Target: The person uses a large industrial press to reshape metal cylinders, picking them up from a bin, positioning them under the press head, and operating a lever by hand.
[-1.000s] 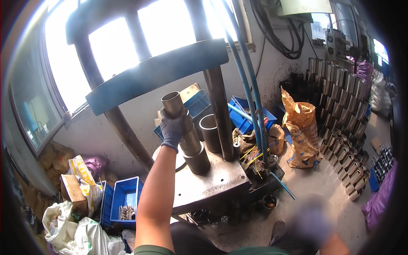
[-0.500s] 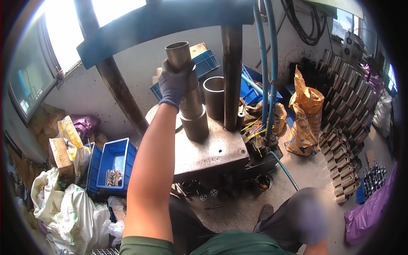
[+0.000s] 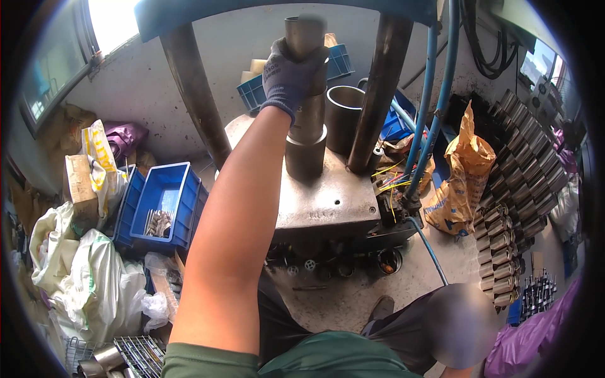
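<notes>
My left hand point(image 3: 287, 77), in a grey knitted glove, is closed around the upper part of a stack of metal cylinders. The top metal cylinder point(image 3: 305, 39) rises out of my grip. Below it stands a narrower metal tube point(image 3: 308, 118), its lower end in or on a wider sleeve point(image 3: 305, 157) resting on the press table point(image 3: 328, 211). Just right of the stack is a dark open-topped cylinder point(image 3: 343, 123). My right hand point(image 3: 459, 322) is low at the right, by my right knee; it is blurred and its fingers cannot be made out.
Two steel press columns point(image 3: 196, 94) flank the stack under a blue crossbeam point(image 3: 277, 7). Blue hoses point(image 3: 432, 120) run down at right, beside a brown paper sack point(image 3: 463, 179) and piled metal sleeves point(image 3: 526, 157). Blue bins point(image 3: 165, 205) and white sacks point(image 3: 94, 286) lie left.
The view has tipped and shifted, so the stack appears higher and further right. My left hand keeps its hold on the cylinder; my right hand stays near the knee.
</notes>
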### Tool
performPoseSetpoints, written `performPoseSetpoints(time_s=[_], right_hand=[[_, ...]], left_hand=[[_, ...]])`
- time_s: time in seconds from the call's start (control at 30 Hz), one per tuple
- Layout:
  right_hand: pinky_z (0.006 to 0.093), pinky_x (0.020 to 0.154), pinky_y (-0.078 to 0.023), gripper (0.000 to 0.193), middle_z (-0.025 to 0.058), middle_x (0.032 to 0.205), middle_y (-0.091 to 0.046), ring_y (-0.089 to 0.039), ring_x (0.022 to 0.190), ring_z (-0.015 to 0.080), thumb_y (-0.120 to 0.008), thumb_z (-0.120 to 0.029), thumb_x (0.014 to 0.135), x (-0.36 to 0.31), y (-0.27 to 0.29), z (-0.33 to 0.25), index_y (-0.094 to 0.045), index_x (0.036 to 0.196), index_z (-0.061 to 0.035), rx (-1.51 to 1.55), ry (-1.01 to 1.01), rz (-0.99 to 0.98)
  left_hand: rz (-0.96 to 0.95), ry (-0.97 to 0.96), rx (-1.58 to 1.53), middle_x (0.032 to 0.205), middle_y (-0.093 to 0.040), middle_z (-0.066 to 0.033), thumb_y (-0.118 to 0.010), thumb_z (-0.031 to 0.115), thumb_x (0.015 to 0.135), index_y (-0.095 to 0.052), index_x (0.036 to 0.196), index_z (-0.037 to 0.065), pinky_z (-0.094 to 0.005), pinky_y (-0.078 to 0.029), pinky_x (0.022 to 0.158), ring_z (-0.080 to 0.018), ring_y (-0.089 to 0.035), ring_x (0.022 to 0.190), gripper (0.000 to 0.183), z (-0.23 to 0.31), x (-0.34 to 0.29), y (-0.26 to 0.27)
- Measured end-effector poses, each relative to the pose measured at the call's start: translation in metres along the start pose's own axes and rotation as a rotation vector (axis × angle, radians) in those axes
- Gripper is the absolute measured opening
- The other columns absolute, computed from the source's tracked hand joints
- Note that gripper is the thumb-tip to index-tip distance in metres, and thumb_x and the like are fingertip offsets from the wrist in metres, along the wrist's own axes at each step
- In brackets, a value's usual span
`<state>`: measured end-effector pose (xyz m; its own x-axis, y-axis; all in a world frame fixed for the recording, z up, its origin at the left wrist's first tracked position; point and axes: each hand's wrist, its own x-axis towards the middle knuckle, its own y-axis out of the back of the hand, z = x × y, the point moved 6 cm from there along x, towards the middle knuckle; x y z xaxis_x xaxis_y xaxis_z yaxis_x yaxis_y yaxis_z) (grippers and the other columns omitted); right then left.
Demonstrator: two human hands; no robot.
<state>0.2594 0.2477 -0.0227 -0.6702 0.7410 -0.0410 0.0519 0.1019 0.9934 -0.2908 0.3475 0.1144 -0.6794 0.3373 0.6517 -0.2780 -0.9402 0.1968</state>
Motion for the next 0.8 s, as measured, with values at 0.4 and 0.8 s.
performPoseSetpoints(time_s=[0.4, 0.8], right_hand=[[0.0470, 0.078, -0.055, 0.031, 0.0278, 0.110, -0.066, -0.065, 0.090, 0.0451, -0.062, -0.018, 0.097, -0.002, 0.001, -0.004, -0.064, 0.122, 0.0001, -0.044, 0.046, -0.047], [0.0389, 0.106, -0.049, 0.050, 0.0114, 0.143, -0.057, -0.058, 0.127, 0.0246, -0.057, -0.021, 0.100, -0.039, -0.017, 0.018, -0.049, 0.146, -0.0047, -0.471, 0.094, 0.334]], left_hand=[[0.057, -0.068, 0.013, 0.111, -0.071, -0.0209, -0.087, 0.062, 0.066, -0.060, 0.121, 0.002, -0.0457, -0.056, 0.090, -0.0373, -0.069, 0.105, 0.085, 0.000, 0.001, -0.002], [0.025, -0.043, 0.074, 0.111, -0.070, -0.0218, -0.081, 0.063, 0.068, -0.059, 0.120, 0.005, -0.0473, -0.054, 0.093, -0.0401, -0.067, 0.109, 0.081, 0.007, -0.002, -0.002]])
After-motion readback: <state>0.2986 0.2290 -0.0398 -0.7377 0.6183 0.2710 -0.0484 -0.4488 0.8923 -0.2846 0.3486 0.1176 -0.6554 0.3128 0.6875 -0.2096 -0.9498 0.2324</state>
